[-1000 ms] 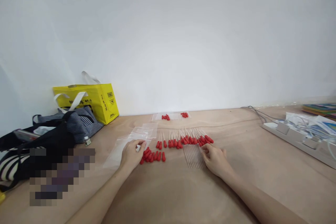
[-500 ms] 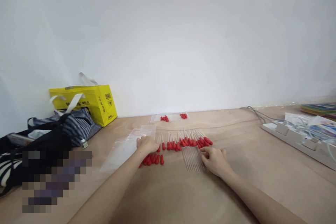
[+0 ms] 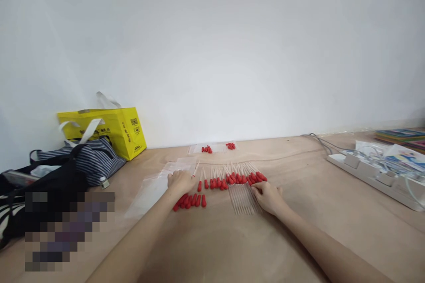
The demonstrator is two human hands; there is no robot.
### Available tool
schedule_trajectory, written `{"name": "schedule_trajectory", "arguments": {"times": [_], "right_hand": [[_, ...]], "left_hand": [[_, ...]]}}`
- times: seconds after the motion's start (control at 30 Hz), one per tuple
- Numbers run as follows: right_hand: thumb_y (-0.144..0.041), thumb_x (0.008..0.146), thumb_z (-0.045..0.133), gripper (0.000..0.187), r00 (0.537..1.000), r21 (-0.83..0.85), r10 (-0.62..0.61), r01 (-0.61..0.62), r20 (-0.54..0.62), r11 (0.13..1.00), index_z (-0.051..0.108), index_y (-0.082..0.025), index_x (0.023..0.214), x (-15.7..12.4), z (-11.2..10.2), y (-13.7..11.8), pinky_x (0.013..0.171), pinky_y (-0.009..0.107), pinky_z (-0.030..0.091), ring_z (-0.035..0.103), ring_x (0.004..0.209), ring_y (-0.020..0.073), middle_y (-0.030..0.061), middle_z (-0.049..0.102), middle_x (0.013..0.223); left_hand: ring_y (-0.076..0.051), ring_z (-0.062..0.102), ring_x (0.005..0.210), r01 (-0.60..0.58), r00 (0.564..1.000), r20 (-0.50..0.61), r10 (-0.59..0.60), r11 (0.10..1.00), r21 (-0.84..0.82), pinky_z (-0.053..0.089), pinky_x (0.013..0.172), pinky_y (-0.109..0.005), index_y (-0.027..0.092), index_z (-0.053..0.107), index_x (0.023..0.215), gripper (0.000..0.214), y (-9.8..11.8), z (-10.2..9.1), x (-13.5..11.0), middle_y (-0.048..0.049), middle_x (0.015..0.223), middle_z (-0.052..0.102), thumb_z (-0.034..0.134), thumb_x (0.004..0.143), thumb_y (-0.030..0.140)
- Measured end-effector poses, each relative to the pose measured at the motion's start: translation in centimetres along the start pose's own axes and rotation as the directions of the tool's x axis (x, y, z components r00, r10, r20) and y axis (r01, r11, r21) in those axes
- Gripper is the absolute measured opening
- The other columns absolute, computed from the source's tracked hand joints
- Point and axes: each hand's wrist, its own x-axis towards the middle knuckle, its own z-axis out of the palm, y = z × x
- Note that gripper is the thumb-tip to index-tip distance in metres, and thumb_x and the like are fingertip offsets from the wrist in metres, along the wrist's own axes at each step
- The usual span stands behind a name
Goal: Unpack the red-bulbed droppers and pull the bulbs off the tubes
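On the near part of the wooden table [image 3: 212,247] there is a small heap of loose red tops [image 3: 198,200]. I can count at least six, and the left arm and hand cover part of the heap. To the right of it lies one bunch of bare clear tubes [image 3: 244,200], about ten, side by side. The right hand [image 3: 268,197] is at the right edge of this bunch. Its thumb and finger are close together, but I cannot tell if they hold a tube.

One black bag [image 3: 63,185] is on the left, and one white power strip [image 3: 375,181] with at least two plugs is on the right.

A bit farther is the left hand [image 3: 179,182], over the edge of some clear plastic [image 3: 148,192]. Its fingers look pinched on one red-topped dropper [image 3: 197,168], with the tube pointing far. Just right is a row of droppers [image 3: 238,178], more than twelve, red ends near.

Farther left are one striped bag [image 3: 99,159] and one yellow bag [image 3: 129,135]. By the white wall [image 3: 232,53] is one clear packet [image 3: 218,147] with two little red bunches.
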Motion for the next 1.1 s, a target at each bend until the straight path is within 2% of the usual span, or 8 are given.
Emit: {"name": "schedule_trajectory", "arguments": {"times": [0.13,0.27,0.4,0.53,0.67,0.77,0.93,1.1], "right_hand": [[-0.027,0.081,0.038,0.034,0.999,0.0,0.044,-0.044,0.021,0.999,0.064,-0.023,0.061,0.8,0.0,-0.1,0.064,0.03,0.029,0.059,0.071,0.0195,0.0023,0.065,0.065],[-0.028,0.082,0.038,0.034,0.999,-0.002,0.048,-0.048,-0.003,0.999,0.064,-0.023,0.062,1.0,0.1,-0.1,0.066,0.03,0.029,0.058,0.072,0.0191,0.002,0.065,0.066],[-0.028,0.082,0.039,0.028,0.977,0.055,-0.054,0.067,-0.204,0.996,0.063,-0.021,0.071,0.3,0.0,-0.7,0.068,0.029,0.03,0.056,0.072,0.0173,0.0027,0.064,0.072],[-0.029,0.081,0.044,0.021,0.844,-0.011,-0.402,0.425,-0.355,0.905,0.06,-0.02,0.091,-1.2,-0.5,-2.1,0.076,0.032,0.029,0.052,0.084,0.0184,0.0057,0.062,0.089],[-0.016,0.076,0.044,0.037,0.677,-0.062,-0.704,0.71,-0.216,0.702,0.051,-0.022,0.111,-2.6,-0.8,-3.0,0.085,0.039,0.023,0.049,0.089,0.0178,0.0044,0.06,0.097],[-0.016,0.074,0.047,0.038,0.623,-0.076,-0.745,0.753,-0.237,0.654,0.051,-0.02,0.112,-2.9,-0.2,-3.3,0.088,0.041,0.019,0.049,0.086,0.0178,0.004,0.062,0.091],[-0.02,0.082,0.047,0.016,0.548,-0.193,-0.752,0.746,-0.367,0.637,0.059,-0.021,0.093,-3.0,1.4,-3.9,0.083,0.037,0.02,0.045,0.065,0.0119,-0.0017,0.059,0.062],[-0.017,0.083,0.043,0.017,0.546,-0.168,-0.758,0.761,-0.357,0.627,0.059,-0.019,0.079,-3.1,1.8,-4.1,0.077,0.034,0.022,0.04,0.062,0.0111,-0.0022,0.054,0.057]], "left_hand": [[-0.031,0.055,0.091,-0.079,0.995,-0.047,0.085,0.991,0.109,0.035,0.077,-0.042,0.015,0.061,0.071,0.029,0.6,-1.5,-2.4,-0.0157,0.085,0.065,0.036,0.079,0.026],[-0.023,0.056,0.085,-0.229,0.972,-0.033,0.234,0.967,0.112,0.036,0.073,-0.034,0.016,0.056,0.082,0.024,1.1,-1.1,-5.4,-0.008,0.084,0.064,0.033,0.084,0.024],[-0.021,0.055,0.076,-0.451,0.882,-0.095,0.462,0.885,0.118,0.034,0.068,-0.032,0.016,0.054,0.079,0.021,1.0,1.1,-7.6,-0.0058,0.081,0.062,0.034,0.085,0.02],[-0.02,0.053,0.071,-0.574,0.769,-0.214,0.603,0.798,0.185,0.031,0.065,-0.031,0.017,0.052,0.076,0.016,0.8,3.3,-8.5,-0.0038,0.074,0.06,0.039,0.085,0.018],[-0.019,0.051,0.068,-0.611,0.702,-0.28,0.654,0.756,0.235,0.029,0.065,-0.031,0.017,0.051,0.072,0.017,0.8,4.0,-8.7,-0.0031,0.07,0.058,0.039,0.084,0.017],[-0.018,0.05,0.065,-0.633,0.672,-0.317,0.669,0.741,0.223,0.029,0.064,-0.031,0.016,0.051,0.07,0.02,0.8,4.0,-8.9,-0.0029,0.068,0.058,0.037,0.085,0.017],[-0.017,0.05,0.068,-0.726,0.597,-0.39,0.701,0.679,0.11,0.028,0.069,-0.032,0.017,0.053,0.077,0.022,1.2,3.8,-9.2,-0.0018,0.071,0.06,0.033,0.087,0.019],[-0.016,0.05,0.073,-0.773,0.56,-0.45,0.695,0.634,0.016,0.027,0.075,-0.033,0.02,0.055,0.077,0.023,1.2,4.0,-9.2,0.0009,0.072,0.061,0.034,0.088,0.023]]}}
